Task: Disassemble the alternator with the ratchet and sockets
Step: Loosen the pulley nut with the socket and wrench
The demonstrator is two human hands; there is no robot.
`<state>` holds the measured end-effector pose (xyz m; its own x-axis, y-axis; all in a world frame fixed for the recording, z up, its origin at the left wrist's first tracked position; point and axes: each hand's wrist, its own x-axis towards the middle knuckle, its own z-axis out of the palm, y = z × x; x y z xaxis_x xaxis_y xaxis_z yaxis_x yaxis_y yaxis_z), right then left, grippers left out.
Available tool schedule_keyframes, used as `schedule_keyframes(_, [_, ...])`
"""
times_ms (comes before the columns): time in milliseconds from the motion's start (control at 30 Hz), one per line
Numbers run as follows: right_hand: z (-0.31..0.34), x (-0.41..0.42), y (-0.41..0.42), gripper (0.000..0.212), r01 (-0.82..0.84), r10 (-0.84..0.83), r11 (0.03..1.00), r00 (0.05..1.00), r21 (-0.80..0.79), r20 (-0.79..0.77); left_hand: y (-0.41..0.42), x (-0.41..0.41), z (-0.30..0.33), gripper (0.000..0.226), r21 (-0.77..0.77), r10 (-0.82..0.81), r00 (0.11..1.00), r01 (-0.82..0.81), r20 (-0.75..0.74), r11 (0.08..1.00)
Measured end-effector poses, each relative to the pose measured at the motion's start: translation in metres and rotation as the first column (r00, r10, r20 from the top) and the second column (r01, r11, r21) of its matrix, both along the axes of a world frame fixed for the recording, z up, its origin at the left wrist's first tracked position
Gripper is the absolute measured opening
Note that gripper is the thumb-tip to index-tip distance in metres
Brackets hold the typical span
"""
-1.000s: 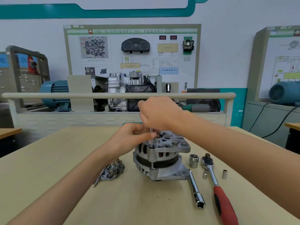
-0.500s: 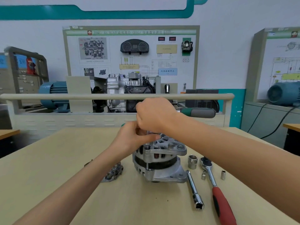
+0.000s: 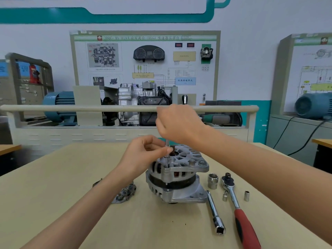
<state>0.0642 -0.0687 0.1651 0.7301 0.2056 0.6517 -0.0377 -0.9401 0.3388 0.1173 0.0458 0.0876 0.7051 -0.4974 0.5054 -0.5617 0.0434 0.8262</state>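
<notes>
Alternator (image 3: 177, 178) sits upright on the wooden table (image 3: 53, 203), near its middle, and it is the biggest thing in play. What has changed over the last second is the long through-bolt (image 3: 166, 155) at its front-left edge: half a second ago both hands were closed low over the housing and hid it, and now the right hand (image 3: 177, 123) has risen, so a length of bare shank shows between that hand and the top housing. The right hand is clenched around something at the top of the shank; whether that is the bolt head or a small driver I cannot tell. The left hand (image 3: 143, 153) pinches near the shank with thumb and forefinger, steadying it. My reading is that this bolt is already loose and is being drawn out by hand, which would free one fastening between the two housing halves.

Counted, largest to smallest: one alternator; one red-handled ratchet (image 3: 239, 212), lying unused to the right; one chrome extension bar (image 3: 214, 212) beside the alternator's base; one removed part (image 3: 125, 193), dark and finned, to the left; one large socket (image 3: 213, 180); and two small sockets (image 3: 246, 195), one on each side of the ratchet's shaft.
</notes>
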Motion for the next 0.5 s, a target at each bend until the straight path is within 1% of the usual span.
schedule_keyframes(67, [0.001,0.001,-0.002,0.018,0.004,-0.004,1.000,1.000,0.012,0.018,-0.005,-0.001,-0.001,0.014,-0.028,0.052,0.998,-0.051,0.028,0.998])
schedule_keyframes(133, [0.002,0.002,-0.003,0.018,0.000,0.000,1.000,1.000,0.028,0.016,-0.005,-0.001,-0.001,0.013,-0.010,0.037,0.999,-0.036,0.027,0.999])
schedule_keyframes(167, [0.002,0.001,-0.004,0.018,0.000,-0.001,0.999,1.000,0.033,0.017,-0.004,0.000,-0.003,0.014,0.023,0.006,1.000,-0.007,0.018,1.000])
schedule_keyframes(233, [0.002,0.001,-0.006,0.019,0.004,-0.005,0.999,1.000,0.038,0.030,-0.002,0.002,-0.005,0.022,0.113,-0.060,0.998,0.059,0.012,0.992])
schedule_keyframes(267, [0.003,0.000,-0.007,0.019,0.009,-0.010,0.999,0.999,0.035,0.036,-0.002,0.002,-0.006,0.022,0.150,-0.079,0.997,0.074,0.026,0.986])
schedule_keyframes(333, [0.002,0.000,-0.007,0.019,0.028,-0.029,0.999,0.998,0.022,0.048,-0.003,-0.001,-0.006,0.015,0.196,-0.100,0.992,0.083,0.074,0.977])
schedule_keyframes(400, [0.004,-0.001,-0.007,0.018,0.045,-0.047,0.999,0.996,0.026,0.076,-0.006,-0.002,-0.005,0.015,0.196,-0.117,0.989,0.098,0.089,0.976])
schedule_keyframes(500, [0.014,-0.002,-0.010,0.018,0.056,-0.068,0.996,0.984,0.074,0.163,-0.010,-0.004,-0.001,0.015,0.122,-0.155,0.986,0.146,0.061,0.982])
